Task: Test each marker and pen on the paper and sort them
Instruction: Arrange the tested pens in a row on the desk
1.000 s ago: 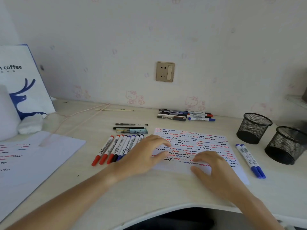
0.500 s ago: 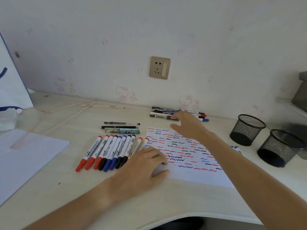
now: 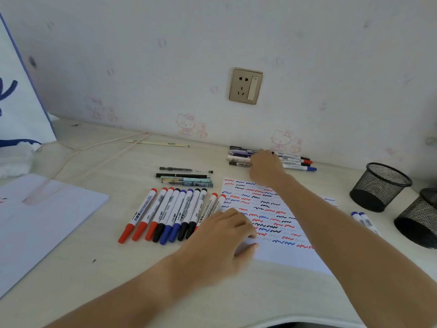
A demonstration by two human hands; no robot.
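Note:
A white paper (image 3: 272, 209) covered in red, blue and black squiggles lies on the desk. My left hand (image 3: 220, 242) rests on its lower left edge with relaxed fingers. Left of it lies a row of several whiteboard markers (image 3: 170, 209) with red, black and blue caps. My right hand (image 3: 264, 166) reaches over the paper onto a pile of markers and pens (image 3: 295, 162) by the wall. Its fingers cover the pile, so a grip is not visible. Two blue markers (image 3: 364, 221) lie right of the paper.
Several thin pens (image 3: 184, 178) lie behind the marker row. Two black mesh cups (image 3: 378, 185) (image 3: 418, 223) stand at the right. A second white sheet (image 3: 35, 221) lies at the left, with a paper bag (image 3: 19, 102) and a pink cord (image 3: 94, 150) behind it.
My right hand left the paper and moved back to the pile of markers by the wall. My left hand stayed on the paper's left edge.

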